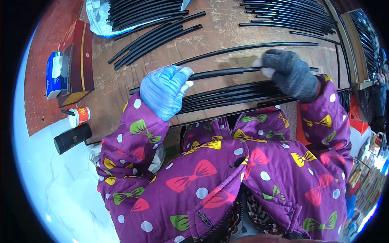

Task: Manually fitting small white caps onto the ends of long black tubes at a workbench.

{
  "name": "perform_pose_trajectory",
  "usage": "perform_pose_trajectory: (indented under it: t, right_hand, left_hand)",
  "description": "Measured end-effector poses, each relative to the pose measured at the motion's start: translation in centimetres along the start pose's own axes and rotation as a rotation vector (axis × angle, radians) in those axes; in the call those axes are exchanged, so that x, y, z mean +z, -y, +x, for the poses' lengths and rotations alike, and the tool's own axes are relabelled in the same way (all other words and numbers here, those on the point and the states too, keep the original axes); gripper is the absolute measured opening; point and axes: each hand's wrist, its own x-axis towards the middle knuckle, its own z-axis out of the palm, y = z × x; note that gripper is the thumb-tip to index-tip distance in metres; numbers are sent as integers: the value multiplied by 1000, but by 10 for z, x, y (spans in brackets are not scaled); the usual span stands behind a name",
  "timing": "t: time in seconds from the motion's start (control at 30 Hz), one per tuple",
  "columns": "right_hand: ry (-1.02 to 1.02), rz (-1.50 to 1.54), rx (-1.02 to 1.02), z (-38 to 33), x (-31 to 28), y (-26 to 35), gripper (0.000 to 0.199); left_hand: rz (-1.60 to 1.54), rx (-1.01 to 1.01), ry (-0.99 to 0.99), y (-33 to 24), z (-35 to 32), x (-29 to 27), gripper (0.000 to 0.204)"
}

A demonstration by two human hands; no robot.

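My left hand (165,91), in a light blue glove, is closed round the thicker part of a long black rod (219,73). My right hand (289,74), in a dark grey glove with bare fingertips, pinches the same rod's thinner part. Between the hands the rod steps from thick to thin. Just beyond it another black rod (243,50) lies on the brown wooden table (227,30). Nearer to me, several black rods (231,95) lie side by side along the table's front edge, partly hidden by my hands.
More black rods lie in piles at the far left (144,14) and far right (287,14). On the left stand a dark red box (81,60), a blue tissue pack (53,77), a paper cup (80,116) and a black cylinder (73,138).
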Motion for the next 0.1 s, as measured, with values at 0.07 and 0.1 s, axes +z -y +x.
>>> perform_pose_trajectory:
  t: [0.07, 0.1]
  right_hand:
    - [-65, 17, -6, 5, -3, 8, 23]
    - [-64, 19, -8, 6, -2, 7, 23]
  left_hand:
    - [-24, -80, 52, 1, -1, -6, 19]
    - [-47, -165, 107, 3, -4, -10, 19]
